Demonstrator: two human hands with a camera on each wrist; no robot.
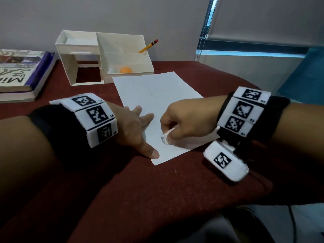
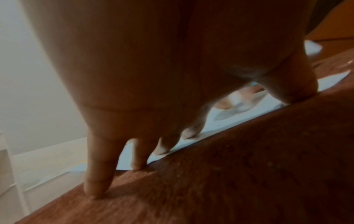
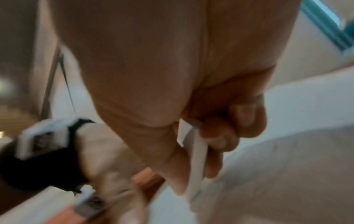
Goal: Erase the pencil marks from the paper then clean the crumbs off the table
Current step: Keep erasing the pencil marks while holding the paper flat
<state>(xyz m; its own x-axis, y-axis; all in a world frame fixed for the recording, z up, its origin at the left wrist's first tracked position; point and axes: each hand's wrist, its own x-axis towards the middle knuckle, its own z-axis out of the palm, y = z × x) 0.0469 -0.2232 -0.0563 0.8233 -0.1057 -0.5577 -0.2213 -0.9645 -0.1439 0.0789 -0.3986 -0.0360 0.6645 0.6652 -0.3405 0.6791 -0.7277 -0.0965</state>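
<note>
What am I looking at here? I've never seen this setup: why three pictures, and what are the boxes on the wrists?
No robot: a person wears marker-covered camera bands. The head view looks down at a table; the other two look along each hand. The left hand presses spread fingers on the paper. The right hand pinches a white eraser against it. Behind stand a white organizer holding a pencil and an orange ball, plus books.

Left hand spread flat on paper, right hand pinching white eraser against it
</note>
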